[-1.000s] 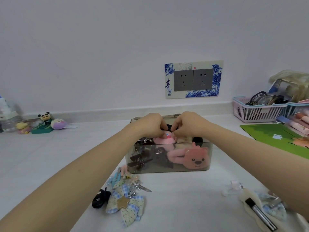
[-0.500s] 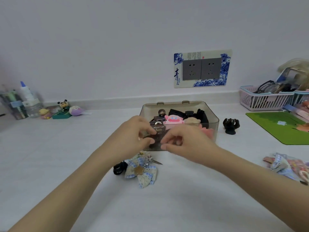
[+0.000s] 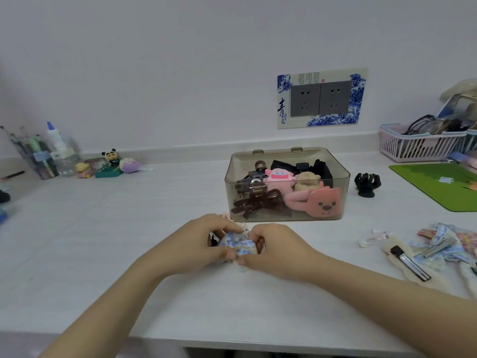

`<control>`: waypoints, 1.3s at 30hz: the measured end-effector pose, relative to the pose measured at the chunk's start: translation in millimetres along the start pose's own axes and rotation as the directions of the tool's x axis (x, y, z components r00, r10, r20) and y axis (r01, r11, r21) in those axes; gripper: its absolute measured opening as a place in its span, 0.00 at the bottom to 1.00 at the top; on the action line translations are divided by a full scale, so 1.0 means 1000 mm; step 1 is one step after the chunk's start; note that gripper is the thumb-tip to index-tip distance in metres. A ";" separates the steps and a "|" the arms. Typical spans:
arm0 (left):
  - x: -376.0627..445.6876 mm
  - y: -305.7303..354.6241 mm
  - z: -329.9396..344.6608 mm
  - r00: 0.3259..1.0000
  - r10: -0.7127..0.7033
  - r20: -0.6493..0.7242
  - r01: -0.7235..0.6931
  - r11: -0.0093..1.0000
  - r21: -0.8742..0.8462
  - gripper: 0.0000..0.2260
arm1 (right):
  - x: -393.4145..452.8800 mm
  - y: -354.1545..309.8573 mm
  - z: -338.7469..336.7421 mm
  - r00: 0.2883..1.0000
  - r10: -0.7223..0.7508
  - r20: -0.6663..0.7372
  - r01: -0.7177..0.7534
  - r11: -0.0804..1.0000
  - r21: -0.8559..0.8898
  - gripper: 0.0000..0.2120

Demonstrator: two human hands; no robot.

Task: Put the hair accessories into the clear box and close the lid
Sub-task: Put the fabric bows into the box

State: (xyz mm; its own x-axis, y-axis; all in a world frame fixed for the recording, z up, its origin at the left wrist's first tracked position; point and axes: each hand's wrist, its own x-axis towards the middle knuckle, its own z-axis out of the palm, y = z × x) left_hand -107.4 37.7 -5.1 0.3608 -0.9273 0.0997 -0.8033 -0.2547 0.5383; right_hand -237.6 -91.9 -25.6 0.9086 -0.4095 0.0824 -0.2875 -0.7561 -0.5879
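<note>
— Where am I in this?

— Gathering. My left hand (image 3: pixel 198 244) and right hand (image 3: pixel 273 250) both curl round the blue checked bow (image 3: pixel 236 245) on the desk (image 3: pixel 129 228), just in front of the clear box (image 3: pixel 287 200).

— Next?

— I judge: lift it over the box's front wall, drop it among the clips. More accessories (image 3: pixel 438 246) lie right of the box; its lid looks open.

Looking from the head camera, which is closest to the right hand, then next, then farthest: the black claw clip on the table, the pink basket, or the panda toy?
From the right hand:
1. Black claw clip, on the table just right of the clear box.
2. Pink basket, far right by the wall.
3. Panda toy, far left by the wall.
</note>
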 end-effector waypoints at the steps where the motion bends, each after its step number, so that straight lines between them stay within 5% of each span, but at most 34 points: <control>1: 0.000 -0.001 -0.001 1.000 0.004 -0.014 -0.005 0.999 -0.035 0.17 | 0.001 0.003 -0.003 1.000 0.008 -0.003 -0.008 1.000 0.026 0.11; 7: 0.003 -0.007 -0.009 0.991 0.010 -0.132 -0.026 0.992 -0.121 0.18 | 0.003 0.027 -0.040 0.995 0.092 0.040 -0.100 0.938 0.331 0.10; 18: 0.006 0.001 0.014 0.992 -0.022 -0.128 0.014 0.998 -0.062 0.18 | -0.002 0.037 -0.076 0.979 0.137 -0.149 -0.069 0.919 0.388 0.06; 23: 0.017 0.027 0.024 0.991 0.019 -0.130 -0.053 0.964 -0.262 0.23 | -0.019 0.032 -0.073 0.985 0.096 -0.144 -0.041 0.938 0.344 0.02; 31: 0.033 0.065 0.056 0.998 0.038 -0.053 -0.060 0.858 -0.509 0.10 | -0.061 0.051 -0.063 0.966 0.210 -0.153 -0.112 0.867 0.486 0.05; 36: 0.040 0.086 0.071 0.999 0.003 -0.047 -0.028 0.844 -0.536 0.09 | -0.082 0.081 -0.090 0.876 0.201 -0.438 -0.235 0.972 -0.022 0.12; 39: 0.041 0.091 0.075 1.000 -0.011 -0.029 -0.007 0.830 -0.557 0.09 | -0.094 0.104 -0.120 0.909 0.269 -0.319 -0.363 0.888 -0.284 0.15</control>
State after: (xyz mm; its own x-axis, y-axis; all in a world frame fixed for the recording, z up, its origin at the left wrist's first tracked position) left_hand -201.1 -44.3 -15.3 0.3834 -0.9160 0.1181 -0.4053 -0.0520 0.9127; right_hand -389.1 -192.8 2.1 0.6516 -0.7384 0.1736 -0.6706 -0.6677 -0.3231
